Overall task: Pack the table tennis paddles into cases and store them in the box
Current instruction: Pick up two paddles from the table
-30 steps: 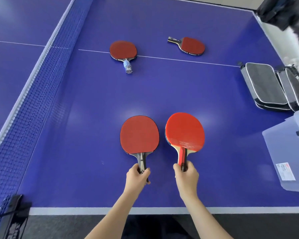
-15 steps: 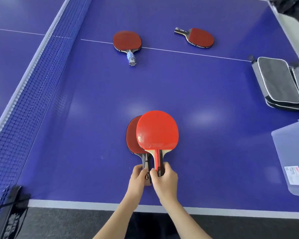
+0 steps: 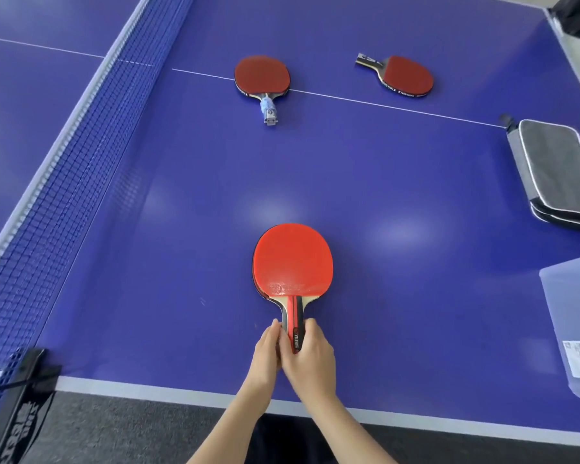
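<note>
A bright red paddle [image 3: 292, 259] with a red-and-black handle lies stacked on a darker paddle [image 3: 255, 285], which shows only as a sliver, close to the blue table's [image 3: 181, 262] near edge. The left hand [image 3: 265, 358] and right hand [image 3: 312, 361] curl round the stacked handles. Open table surrounds them, with the net [image 3: 64, 169] to the left and the grey cases [image 3: 556, 169] and clear box [image 3: 570, 313] to the right. The long axis runs near to far, blades far.

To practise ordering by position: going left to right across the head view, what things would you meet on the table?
net → paddle with the blue-taped handle → paddle with the dark handle → grey cases. The held stack of paddles and the clear box overlap others sideways, so they are left out.
</note>
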Tool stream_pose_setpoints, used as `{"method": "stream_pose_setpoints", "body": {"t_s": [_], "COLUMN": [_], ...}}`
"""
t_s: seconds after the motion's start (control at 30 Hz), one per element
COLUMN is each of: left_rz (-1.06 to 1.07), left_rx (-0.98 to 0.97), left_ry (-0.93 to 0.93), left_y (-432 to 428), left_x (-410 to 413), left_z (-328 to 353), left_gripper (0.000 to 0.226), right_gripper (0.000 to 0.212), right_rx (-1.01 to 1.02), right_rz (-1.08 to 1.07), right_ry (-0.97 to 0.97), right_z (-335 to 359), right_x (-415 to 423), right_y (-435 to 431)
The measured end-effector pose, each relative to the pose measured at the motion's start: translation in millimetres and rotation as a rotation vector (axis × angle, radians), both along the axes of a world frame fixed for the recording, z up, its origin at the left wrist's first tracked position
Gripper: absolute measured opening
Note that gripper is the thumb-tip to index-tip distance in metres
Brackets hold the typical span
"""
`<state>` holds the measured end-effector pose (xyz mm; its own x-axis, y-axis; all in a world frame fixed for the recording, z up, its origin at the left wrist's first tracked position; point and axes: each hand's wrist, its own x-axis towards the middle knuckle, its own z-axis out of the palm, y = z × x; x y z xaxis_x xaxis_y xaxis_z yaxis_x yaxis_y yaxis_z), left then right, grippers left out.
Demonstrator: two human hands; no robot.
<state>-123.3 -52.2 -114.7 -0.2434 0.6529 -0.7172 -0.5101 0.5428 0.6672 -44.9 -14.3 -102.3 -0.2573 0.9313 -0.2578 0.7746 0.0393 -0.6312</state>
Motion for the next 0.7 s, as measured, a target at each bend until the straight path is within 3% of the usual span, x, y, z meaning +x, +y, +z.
{"method": "stream_pose_setpoints", "body": {"t_s": [0.07,0.2,0.3,0.47,0.7], "left_rz": [-0.003,0.013,0.028,0.028,-0.002], "left_rx": [-0.011,0.010,0.018,-0.021,-0.050], "left_ry": [-0.004,-0.005,0.046,0.156,0.242], "left_y": [0,2,4,4,8], "left_x": [0,3,5,13,17], "left_z": [0,3,5,3,2], "left_gripper": [0.056,0.041,0.038,0.051,0.033], "right_gripper": [0.042,0.067,0.052,0.020,0.049], "right_rx": [0.060,0.103,0.053,-0.086,-0.490], "right_rz": [0.054,0.143,0.127,-0.259,-0.393], "right_ry": [-0.016,-0.016,0.052,0.168,0.320], "right_z": [-1,-3,-3,3,0], "right_x": [7,18,27,33,5], "right_y": [-2,-8,-3,42,118]}}
